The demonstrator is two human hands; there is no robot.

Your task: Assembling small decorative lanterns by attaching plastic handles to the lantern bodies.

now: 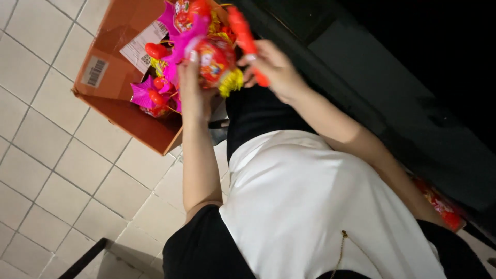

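Observation:
My left hand (192, 89) holds a round red toy lantern (213, 61) with a yellow tassel and a magenta paper frill. Just right of it, my right hand (274, 67) grips a red plastic stick (244, 37) that rises toward the top edge. Both hands hover over an open cardboard box (116, 57) on the floor. Inside the box lie several more red and magenta lanterns (153, 93) with yellow fringe. My white top and dark sleeves fill the lower middle of the view.
Pale floor tiles (57, 170) spread across the left. A dark counter or cabinet (403, 103) runs along the right side. More red packaged items (442, 206) lie under my right arm. A dark bar (82, 261) crosses the bottom left.

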